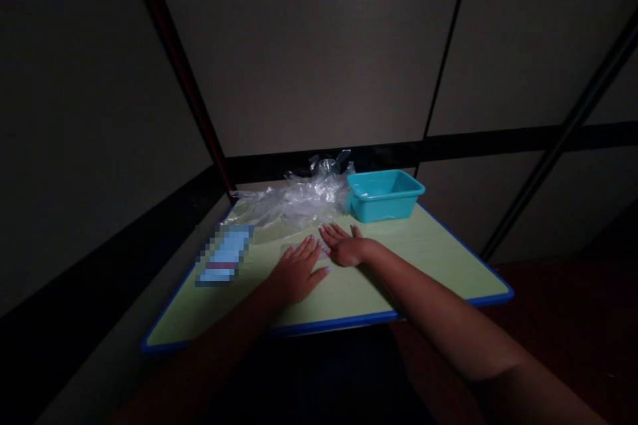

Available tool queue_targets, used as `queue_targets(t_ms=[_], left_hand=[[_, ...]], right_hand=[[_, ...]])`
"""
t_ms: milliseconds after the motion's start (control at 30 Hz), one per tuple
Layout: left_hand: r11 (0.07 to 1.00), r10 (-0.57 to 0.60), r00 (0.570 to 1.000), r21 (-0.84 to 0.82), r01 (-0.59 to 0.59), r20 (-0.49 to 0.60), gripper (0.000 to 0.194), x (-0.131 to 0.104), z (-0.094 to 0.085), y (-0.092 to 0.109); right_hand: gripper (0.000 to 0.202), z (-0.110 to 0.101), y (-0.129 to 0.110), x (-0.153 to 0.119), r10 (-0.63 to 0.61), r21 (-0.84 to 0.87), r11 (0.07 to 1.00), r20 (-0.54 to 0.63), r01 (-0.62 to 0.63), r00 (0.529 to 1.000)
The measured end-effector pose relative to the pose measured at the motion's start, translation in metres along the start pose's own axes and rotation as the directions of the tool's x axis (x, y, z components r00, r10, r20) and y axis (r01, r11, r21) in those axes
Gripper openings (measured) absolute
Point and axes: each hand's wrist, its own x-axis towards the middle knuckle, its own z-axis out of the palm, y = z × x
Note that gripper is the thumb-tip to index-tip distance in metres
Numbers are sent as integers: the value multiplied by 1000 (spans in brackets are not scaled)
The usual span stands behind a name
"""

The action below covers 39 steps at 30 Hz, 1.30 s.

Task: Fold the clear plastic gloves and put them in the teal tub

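My left hand [298, 271] lies palm down near the middle of the table [438, 265], its fingers spread. Just right of it, my right hand [345, 247] is also palm down with fingers apart, the two hands close together. A thin clear piece of plastic [322, 254] shows faintly between and under the fingertips. Beyond the hands, a heap of crumpled clear plastic bags [304, 199] spreads over the back of the table. To its right stands a turquoise rectangular basin [383, 206], with a little clear plastic visible inside.
A blurred-out, light blue flat object [226, 255] lies at the table's left side. The table has a blue rim [339, 325] along its front edge. Dark panelled walls [319, 53] rise behind the table and on the left.
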Motion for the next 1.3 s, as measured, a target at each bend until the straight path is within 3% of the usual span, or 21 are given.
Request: queue_targets(t_ms=[167, 333, 433, 600, 767, 933, 1100, 1300], left_hand=[[993, -117, 992, 20, 118, -38, 60, -16, 4, -9], [940, -333, 942, 63, 335, -42, 66, -27, 10, -19], [921, -378, 925, 87, 380, -40, 66, -25, 5, -23], [951, -299, 950, 47, 304, -94, 55, 5, -15, -34], [992, -130, 979, -21, 128, -159, 50, 37, -25, -48], [996, 23, 1000, -88, -24, -12, 54, 33, -15, -64], [996, -19, 992, -79, 30, 127, 62, 23, -14, -75], [995, -64, 991, -72, 73, 120, 78, 21, -16, -85]], right_hand=[[65, -1, -1, -1, 3, -10, 1000, 13, -3, 1000], [64, -2, -2, -2, 3, 6, 1000, 10, -3, 1000], [65, -3, -1, -2, -2, 3, 1000, 16, 2, 1000], [67, -3, 0, -3, -13, 15, 1000, 1, 13, 1000], [72, -3, 0, -3, -20, 14, 1000, -81, 21, 997], [74, -5, 4, 0, 18, 33, 999, -64, -16, 998], [70, -2, 6, 1, 40, 37, 999, -91, -36, 995], [68, 1, 9, 0, 35, 48, 998, -112, -29, 993]])
